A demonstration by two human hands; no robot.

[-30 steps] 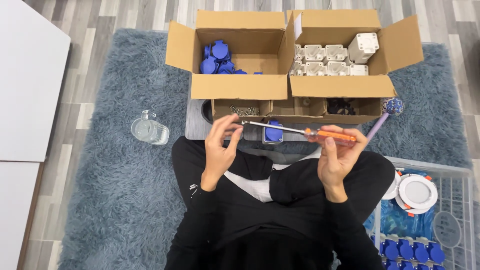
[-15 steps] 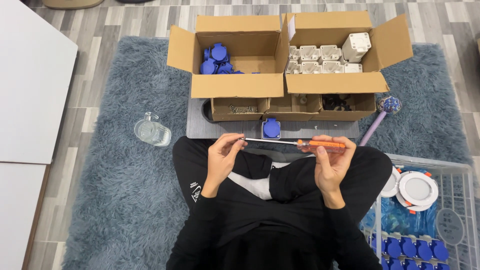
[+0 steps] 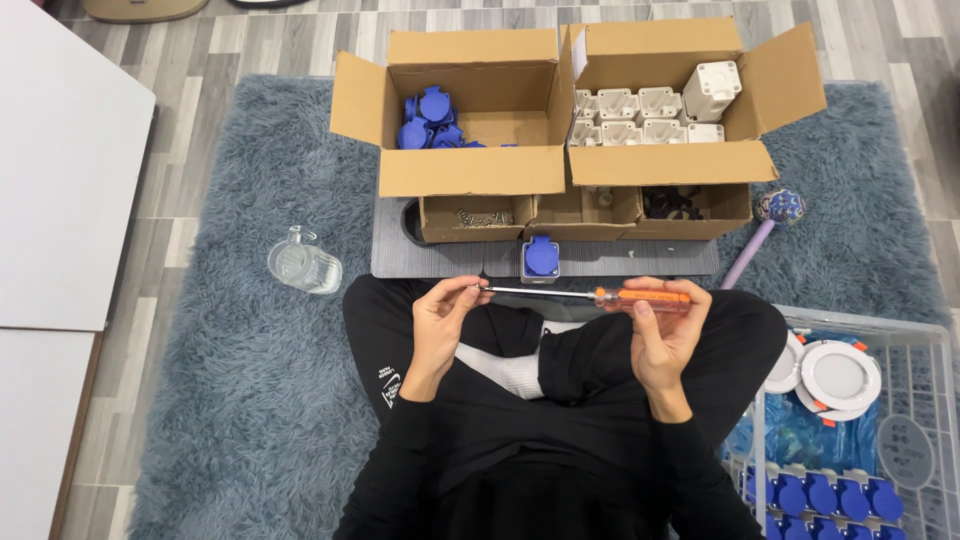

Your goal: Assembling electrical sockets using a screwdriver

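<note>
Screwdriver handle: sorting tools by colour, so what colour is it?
Orange, on the screwdriver in the right hand; head view.

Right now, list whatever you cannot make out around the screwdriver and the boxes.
1. Head view: the screwdriver tip, and anything on it, is covered by the left hand fingers.
2. The handle's underside is hidden by the right hand.
3. The contents of the small brown trays are shadowed and too small to identify.
4. The wire basket is cut off by the right and bottom edges.
5. The blue socket shows only its top face.
</note>
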